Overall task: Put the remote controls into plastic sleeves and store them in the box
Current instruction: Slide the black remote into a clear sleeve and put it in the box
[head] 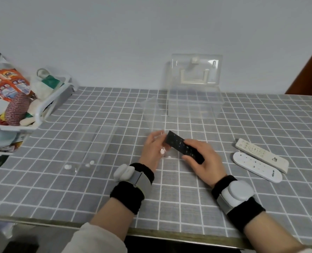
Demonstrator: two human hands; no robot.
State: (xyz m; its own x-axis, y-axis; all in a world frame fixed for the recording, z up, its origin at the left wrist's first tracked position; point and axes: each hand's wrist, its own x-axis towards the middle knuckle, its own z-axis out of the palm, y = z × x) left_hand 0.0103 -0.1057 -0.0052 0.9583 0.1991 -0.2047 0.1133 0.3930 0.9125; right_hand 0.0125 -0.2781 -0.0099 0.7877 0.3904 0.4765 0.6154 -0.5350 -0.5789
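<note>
Nearest you, your two forearms come in over the near edge of the tabletop (169, 207), each wrist wrapped in a black band carrying a grey sensor, so both hands meet in the middle of the checked cloth where you can see the work.

Farther back, the clear box (195, 105) stands against the wall with its lid tipped up and open, ready to take finished remotes without a spare hand to open it. It looks empty, though the clear walls make that hard to judge. At the far left, a white basket (42, 110) of packets sits well apart from the task.

Left of your hands, spare plastic sleeves (95, 143) lie flat, their white snap dots toward you, within reach of the left hand. On the right, the two white remotes (259, 159) lie side by side, still bare, waiting just beside your right hand.

Your right hand (202, 161) has its fingers closed around the near end of the black remote (183, 147), with the far end angled up and left as a leading tip. Your left hand (154, 148) pinches the mouth of a clear sleeve (153, 114), fingers closed on the film, and the sleeve stands away toward the box. The remote's tip sits right at that opening; whether it has entered is unclear.
</note>
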